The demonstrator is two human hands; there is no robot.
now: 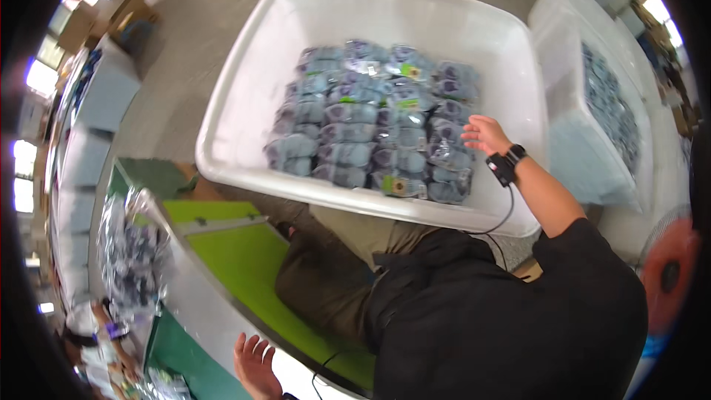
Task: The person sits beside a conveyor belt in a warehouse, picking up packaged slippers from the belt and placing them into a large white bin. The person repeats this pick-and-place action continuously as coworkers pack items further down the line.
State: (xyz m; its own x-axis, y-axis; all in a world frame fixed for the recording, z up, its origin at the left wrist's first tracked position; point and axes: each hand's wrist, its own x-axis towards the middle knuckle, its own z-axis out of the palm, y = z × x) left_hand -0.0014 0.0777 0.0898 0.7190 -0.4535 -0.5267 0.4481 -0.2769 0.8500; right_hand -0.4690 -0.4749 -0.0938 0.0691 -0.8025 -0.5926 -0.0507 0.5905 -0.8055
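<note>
A big white tub (355, 202) stands in front of me. Inside lie rows of clear-wrapped packs (348, 133) of blue-grey and purple soft goods, some with green labels; I cannot make out their exact kind. My right hand (485, 135) reaches over the tub's right side, just beside the packs, fingers slightly bent and nothing seen in them. Whether it touches a pack, I cannot tell. Low in the picture, my left hand (256, 367) hovers by the edge of a white tabletop (215, 304), with its fingers spread and holding nothing.
Right of the tub stands another white container (585, 118) full of similar packs. A red fan (669, 274) is at the right edge. On the left, a heap of clear-wrapped goods (137, 259) lies by the table. Another person (104, 341) is at lower left.
</note>
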